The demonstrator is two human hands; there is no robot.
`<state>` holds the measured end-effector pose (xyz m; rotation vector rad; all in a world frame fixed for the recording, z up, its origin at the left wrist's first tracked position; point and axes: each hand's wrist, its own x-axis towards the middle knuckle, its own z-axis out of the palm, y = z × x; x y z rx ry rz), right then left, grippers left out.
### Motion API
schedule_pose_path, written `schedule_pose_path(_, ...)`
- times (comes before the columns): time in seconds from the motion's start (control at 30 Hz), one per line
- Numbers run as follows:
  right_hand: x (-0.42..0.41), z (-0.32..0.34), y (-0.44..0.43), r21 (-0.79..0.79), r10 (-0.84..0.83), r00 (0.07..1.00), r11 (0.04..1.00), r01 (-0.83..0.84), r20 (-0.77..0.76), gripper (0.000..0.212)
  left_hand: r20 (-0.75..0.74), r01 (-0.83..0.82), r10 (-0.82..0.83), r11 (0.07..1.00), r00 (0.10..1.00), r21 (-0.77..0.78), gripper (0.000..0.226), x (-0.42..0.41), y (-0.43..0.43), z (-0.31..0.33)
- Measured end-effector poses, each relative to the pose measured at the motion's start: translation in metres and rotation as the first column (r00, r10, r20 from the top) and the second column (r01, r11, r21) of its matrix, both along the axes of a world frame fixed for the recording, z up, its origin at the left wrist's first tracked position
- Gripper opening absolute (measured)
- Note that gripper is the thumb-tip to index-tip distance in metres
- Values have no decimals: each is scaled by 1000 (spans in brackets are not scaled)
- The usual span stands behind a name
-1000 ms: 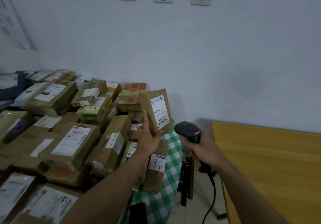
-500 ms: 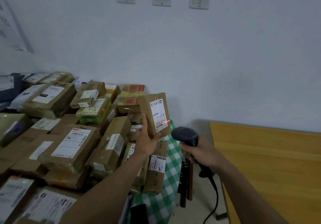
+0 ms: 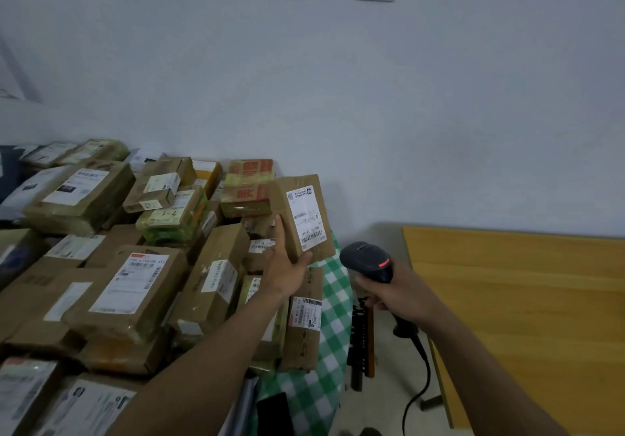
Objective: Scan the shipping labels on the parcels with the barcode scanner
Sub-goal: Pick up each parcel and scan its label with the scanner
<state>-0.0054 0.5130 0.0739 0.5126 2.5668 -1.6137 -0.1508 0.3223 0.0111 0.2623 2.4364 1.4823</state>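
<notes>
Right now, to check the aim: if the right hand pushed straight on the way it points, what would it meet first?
Probably the parcel the left hand holds up, near its lower edge; the right hand aims the scanner up-left at it. Depth is unclear.

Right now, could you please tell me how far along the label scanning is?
Done: nothing visible marks anything as scanned, so I cannot tell. In hand: the left hand holds one parcel upright, label turned toward the scanner gripped by the right hand, its red light on. Left: the pile of labelled parcels beside it, apparently most of the job.
</notes>
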Motion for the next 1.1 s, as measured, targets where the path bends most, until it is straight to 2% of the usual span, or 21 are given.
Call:
schedule_pose_path(0.2, -16, -18, 25, -64, -124, 992, 990, 124, 2, 6, 142, 96, -99, 995, 985, 28, 84, -35, 35, -12)
schedule_pose_path(0.37, -47, -51, 52, -96, -145, 988, 984, 150, 55, 14, 275, 116, -96, 992, 957, -56, 63, -75, 73, -29)
schedule_pose_path(0.63, -102, -109, 89, -78, -153, 974, 983, 168, 168, 17, 382, 135, -62, 977, 922, -167, 64, -130, 111, -99)
schedule_pose_path(0.77, -120, -123, 99, -53, -133, 973, 988, 145, 187, 11, 386, 152, -69, 970, 920, -189, 64, -145, 116, -133)
schedule_pose_path(0.9, -128, -133, 102, -49, -137, 970, 988, 150, 199, 14, 237, 132, -58, 943, 970, -307, 69, -149, 115, -159)
schedule_pose_path(1.0, -133, -137, 102, -70, -120, 975, 988, 135, 185, 20, 168, 231, -174, 869, 970, -437, 80, -143, 121, -161)
schedule_pose_path(1.1, -136, -141, 102, -83, -112, 974, 988, 130, 195, 19, 187, 327, -268, 803, 945, -498, 86, -148, 129, -165)
